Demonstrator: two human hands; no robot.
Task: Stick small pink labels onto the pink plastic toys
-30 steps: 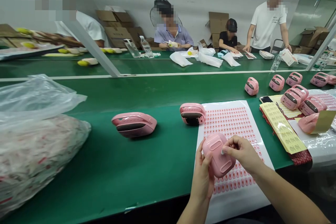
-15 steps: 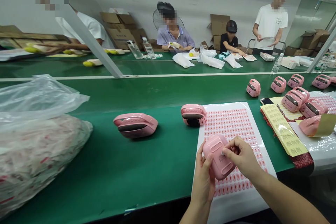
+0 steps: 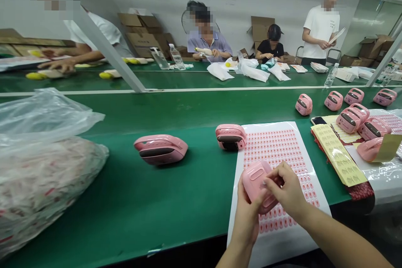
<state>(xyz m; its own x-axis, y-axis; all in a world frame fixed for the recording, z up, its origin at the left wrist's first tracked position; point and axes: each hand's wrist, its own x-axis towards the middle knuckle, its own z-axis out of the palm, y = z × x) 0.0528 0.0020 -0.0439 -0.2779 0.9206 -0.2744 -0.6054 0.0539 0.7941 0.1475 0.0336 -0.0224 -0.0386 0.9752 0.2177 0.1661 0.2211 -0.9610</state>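
Observation:
My left hand (image 3: 249, 213) is wrapped round a rounded pink plastic device (image 3: 253, 175), its smooth side with raised oblong pads turned towards me. Finger and thumb of my right hand (image 3: 284, 188) are pinched against that face; a tiny pale bit shows at the fingertips, too small to name. Beneath both hands lies a white sheet of small pink oval stickers (image 3: 273, 142). Just past the sheet's left edge stands a pink device with a dark front panel (image 3: 230, 137), and further left lies another pink device (image 3: 161, 149).
A clear plastic bag of packed items (image 3: 53, 184) fills the left side. To the right are several pink devices (image 3: 352, 118), a yellow label sheet (image 3: 337, 155) and a phone (image 3: 318, 121). A slanted metal post (image 3: 109, 52) rises from the bench; co-workers handle items across it.
My left thumb has shifted across the device's face, towards my right fingertips. My right hand stays pinched at nearly the same spot. Across the bench, co-workers' hands have moved.

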